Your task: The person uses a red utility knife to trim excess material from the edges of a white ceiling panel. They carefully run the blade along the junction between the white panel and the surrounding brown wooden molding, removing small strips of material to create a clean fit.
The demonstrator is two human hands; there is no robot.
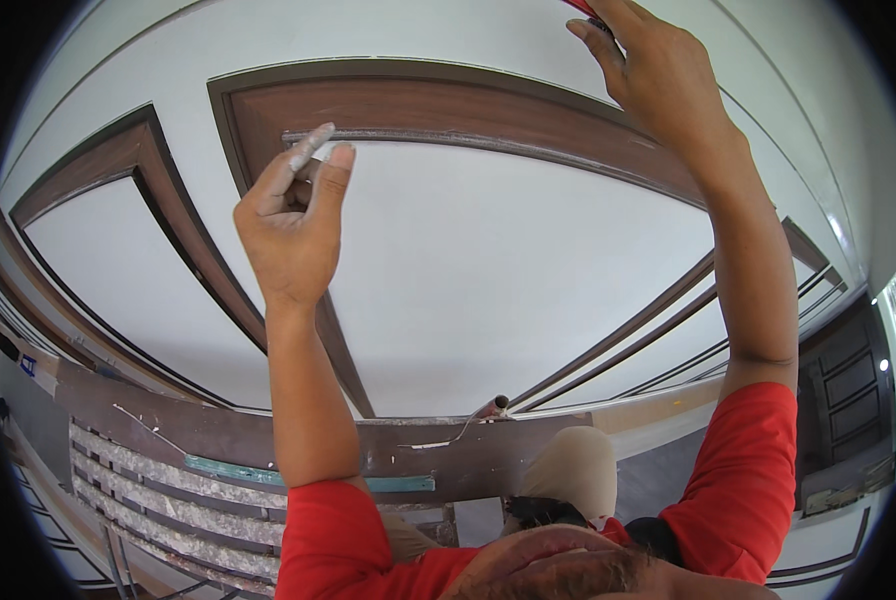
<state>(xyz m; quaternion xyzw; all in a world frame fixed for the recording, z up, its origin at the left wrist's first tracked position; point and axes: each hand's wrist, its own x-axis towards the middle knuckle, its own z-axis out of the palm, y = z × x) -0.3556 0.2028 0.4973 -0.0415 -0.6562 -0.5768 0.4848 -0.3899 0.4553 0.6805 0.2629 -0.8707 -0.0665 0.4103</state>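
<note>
My left hand (293, 225) is raised beside the upper left corner of a brown wooden trim frame (448, 100) on the white wall. Its index finger and thumb stand apart, smeared with whitish paste, and the other fingers are curled with nothing visible in them. The index fingertip is close to the grey, worn-looking inner edge of the trim; whether it touches cannot be told. Higher up at the right, my right hand (658, 70) is closed round a red object with a dark part (580, 6), mostly cut off by the upper edge of the view.
More trim-framed white panels (108, 270) lie to the left and right. Below is a brown board (228, 430) with a teal strip (238, 470), beside paint-spattered slats (168, 490). A reddish cylinder (493, 407) lies by the wall. A dark door (848, 380) shows far right.
</note>
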